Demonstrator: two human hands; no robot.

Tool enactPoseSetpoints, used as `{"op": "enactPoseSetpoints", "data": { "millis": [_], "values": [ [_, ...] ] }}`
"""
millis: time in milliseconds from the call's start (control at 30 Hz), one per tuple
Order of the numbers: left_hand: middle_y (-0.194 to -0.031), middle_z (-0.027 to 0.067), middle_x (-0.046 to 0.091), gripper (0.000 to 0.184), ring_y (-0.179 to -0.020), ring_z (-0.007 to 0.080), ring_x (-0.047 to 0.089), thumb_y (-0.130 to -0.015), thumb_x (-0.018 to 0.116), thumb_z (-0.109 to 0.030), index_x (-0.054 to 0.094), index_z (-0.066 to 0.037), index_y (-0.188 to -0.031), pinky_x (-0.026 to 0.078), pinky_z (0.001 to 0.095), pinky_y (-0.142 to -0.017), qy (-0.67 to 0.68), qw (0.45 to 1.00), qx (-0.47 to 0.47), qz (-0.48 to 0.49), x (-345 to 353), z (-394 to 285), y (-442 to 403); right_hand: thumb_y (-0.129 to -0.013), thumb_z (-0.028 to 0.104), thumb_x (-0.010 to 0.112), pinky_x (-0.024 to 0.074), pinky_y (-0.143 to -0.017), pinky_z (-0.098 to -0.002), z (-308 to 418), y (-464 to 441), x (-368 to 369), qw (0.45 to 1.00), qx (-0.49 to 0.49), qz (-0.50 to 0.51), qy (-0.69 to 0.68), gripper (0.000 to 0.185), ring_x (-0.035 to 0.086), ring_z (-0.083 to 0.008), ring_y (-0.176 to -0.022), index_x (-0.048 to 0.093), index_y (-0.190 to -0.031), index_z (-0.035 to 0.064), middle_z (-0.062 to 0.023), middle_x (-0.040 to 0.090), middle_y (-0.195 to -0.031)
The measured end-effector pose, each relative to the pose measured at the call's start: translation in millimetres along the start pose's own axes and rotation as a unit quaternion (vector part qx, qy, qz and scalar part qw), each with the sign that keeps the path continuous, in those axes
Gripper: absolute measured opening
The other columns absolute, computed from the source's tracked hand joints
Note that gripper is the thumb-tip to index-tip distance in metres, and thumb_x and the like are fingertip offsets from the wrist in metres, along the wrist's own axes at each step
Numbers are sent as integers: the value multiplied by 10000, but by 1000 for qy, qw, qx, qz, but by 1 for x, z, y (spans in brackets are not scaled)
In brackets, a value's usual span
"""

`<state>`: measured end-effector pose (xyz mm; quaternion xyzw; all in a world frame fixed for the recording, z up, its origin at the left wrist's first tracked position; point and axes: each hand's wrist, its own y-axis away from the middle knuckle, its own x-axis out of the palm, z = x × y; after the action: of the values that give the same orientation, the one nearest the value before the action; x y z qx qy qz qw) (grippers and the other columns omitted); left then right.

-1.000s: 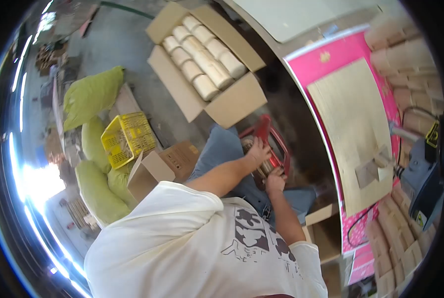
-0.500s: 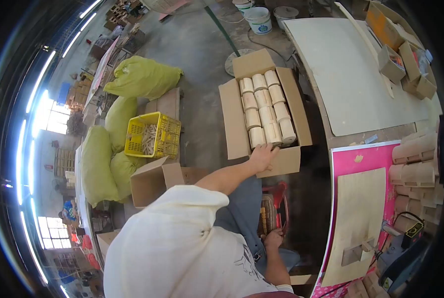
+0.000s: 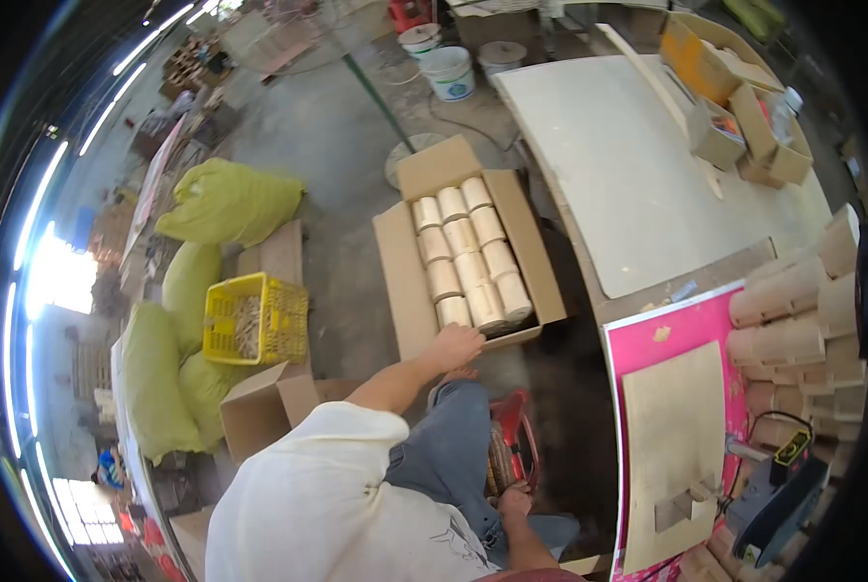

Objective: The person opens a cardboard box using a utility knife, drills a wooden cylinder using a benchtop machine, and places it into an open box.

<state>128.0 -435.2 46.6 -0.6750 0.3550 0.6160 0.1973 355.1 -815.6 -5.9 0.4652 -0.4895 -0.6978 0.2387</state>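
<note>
An open cardboard box [image 3: 550,281] stands on the floor ahead, packed with rows of pale wooden cylinders [image 3: 468,267]. My left hand [image 3: 455,347] is at the box's near edge, its fingers curled over the cardboard close to the nearest cylinders. Down by my right thigh, my right hand [image 3: 516,500] is closed at the frame of a low red seat [image 3: 513,436] with a brownish, woven-looking surface. Part of that seat is hidden by my leg and hand.
At left are yellow-green sacks [image 3: 230,204], a yellow crate [image 3: 259,325] of small wooden pieces and another open carton [image 3: 259,412]. To the right stand a white-topped table [image 3: 647,184] and a pink-covered table [image 3: 662,335] with a wooden board. Buckets [image 3: 450,76] stand behind.
The view has shifted, so the box sits lower and further left. Its near flap, broad before, now shows only as a thin strip. My left hand stays at that edge; a foot shows beneath.
</note>
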Motion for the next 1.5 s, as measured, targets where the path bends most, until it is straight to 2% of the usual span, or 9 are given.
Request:
{"op": "enactPoseSetpoints", "data": {
  "millis": [233, 467, 633, 833, 867, 933, 1000, 1300, 1500],
  "values": [
    [-948, 52, 657, 164, -945, 242, 670, -959, 646, -283, 626, -125, -998, 476, 424, -820, -17, 1000, 1, -8, -10, -4, 0, -848, 372, 808, 554, -1001, -477, -46, -92, 80, 994, -47, -64, -77, 881, 704, -398, -1156, 454, -1455, -161, -336, 688, -1225],
    [-910, 66, 632, 221, -914, 264, 662, -923, 691, -293, 597, -109, -1001, 470, 432, -791, -12, 997, 33, -67, 7, 6, 9, -862, 327, 768, 551, -966, -469, -95, -116, 3, 895, -102, 137, -412, 686, 711, -375, -1154, 603, -1344, -132, -305, 718, -1200],
    [-925, 84, 649, 226, -902, 287, 667, -920, 687, -275, 600, -96, -1027, 475, 446, -767, -9, 992, 65, -107, 9, 5, 9, -888, 322, 698, 529, -969, -436, -59, -77, -72, 973, -72, 2, -221, 498, 680, -369, -1201, 728, -1234, -35, -264, 719, -1255],
    [-864, 165, 662, 152, -837, 382, 666, -912, 632, -223, 615, -72, -913, 506, 534, -740, 32, 996, 17, -87, 36, 15, 5, -1029, 276, 408, 461, -1078, -424, -53, -123, -36, 934, -136, -141, -300, 497, 639, -269, -1231, 682, -1290, -46, -197, 722, -1258],
    [-863, 169, 667, 146, -854, 387, 673, -902, 634, -214, 624, -69, -906, 520, 531, -749, 46, 998, -9, -48, 25, 10, 5, -939, 167, 547, 535, -945, -467, -50, -124, -32, 906, -102, -153, -382, 364, 719, -371, -1102, 733, -1153, -62, -296, 734, -1124],
    [-912, 166, 687, 181, -886, 388, 679, -892, 669, -245, 648, -73, -946, 521, 526, -761, 47, 991, 43, -116, 29, 16, 6, -883, 186, 711, 553, -929, -423, -44, -106, -44, 902, -192, -237, -307, 388, 739, -328, -1042, 727, -1181, -62, -257, 760, -1114],
    [-926, 146, 697, 190, -929, 353, 687, -875, 686, -241, 649, -73, -954, 509, 499, -809, 49, 988, 49, -137, 14, 9, 12, -881, 247, 714, 551, -936, -428, -76, -157, -14, 897, -144, -262, -324, 403, 718, -415, -1076, 730, -1173, -31, -272, 741, -1110],
    [-913, 127, 690, 279, -912, 343, 683, -847, 782, -281, 619, -80, -951, 510, 501, -779, 6, 978, 81, -193, 26, 13, 9, -893, 214, 688, 540, -1013, -417, -21, -81, -49, 913, -70, -272, -294, 387, 705, -341, -1155, 731, -1227, 24, -214, 737, -1214],
    [-1074, 196, 735, 418, -969, 393, 706, -969, 660, -404, 702, -93, -1246, 554, 530, -815, 10, 998, -58, 3, -9, -21, 18, -849, 254, 699, 535, -1030, -471, -9, -70, -46, 918, 18, -283, -278, 417, 686, -375, -1172, 754, -1228, 89, -183, 726, -1252]
  ]
}}
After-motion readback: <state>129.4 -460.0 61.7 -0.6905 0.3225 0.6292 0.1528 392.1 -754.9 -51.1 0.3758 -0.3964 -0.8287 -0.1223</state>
